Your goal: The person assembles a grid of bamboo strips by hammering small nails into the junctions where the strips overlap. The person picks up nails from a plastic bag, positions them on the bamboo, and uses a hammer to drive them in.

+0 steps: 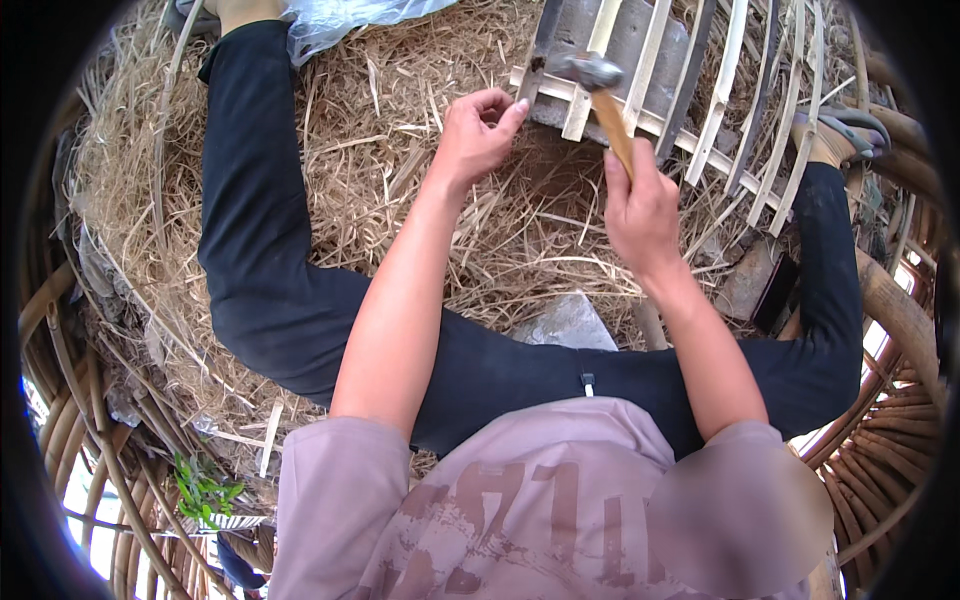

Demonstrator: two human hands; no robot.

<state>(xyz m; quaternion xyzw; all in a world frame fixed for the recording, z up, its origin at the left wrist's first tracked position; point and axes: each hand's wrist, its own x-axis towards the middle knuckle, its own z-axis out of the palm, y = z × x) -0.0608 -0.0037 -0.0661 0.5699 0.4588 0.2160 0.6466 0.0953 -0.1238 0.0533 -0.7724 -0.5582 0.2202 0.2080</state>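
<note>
Nearest, in the lower middle of the frame, is the person's mauve shirt [520, 500], which has a darker print on it. Above it, the dark trousers [265, 200] spread across the frame, with one leg bent toward the upper left and the other toward the right edge. A grey stone piece [565, 322] shows just over the waist.

Farther up, the right hand [640, 205] is right of the centre. Its fingers are wrapped around the wooden handle of a hammer [610, 112], and the thumb lies along this handle. The metal head is at the upper middle, above the slats.

The left hand [482, 135] is to the left of the hammer, its fingers curled and the thumb and forefinger near each other. The thumb tip is at the left end of the slatted piece; whether they pinch something, I cannot tell.

This slatted piece lies in the upper right: pale and dark slats [720, 90] run side by side over a crosswise strip [650, 122]. A grey slab [575, 25] shows between them.

Dry straw [350, 170] covers the ground around. At the top left is a clear plastic sheet [340, 20]. Curved poles [895, 300] stand along both side edges, and green leaves [203, 490] are at the lower left.
</note>
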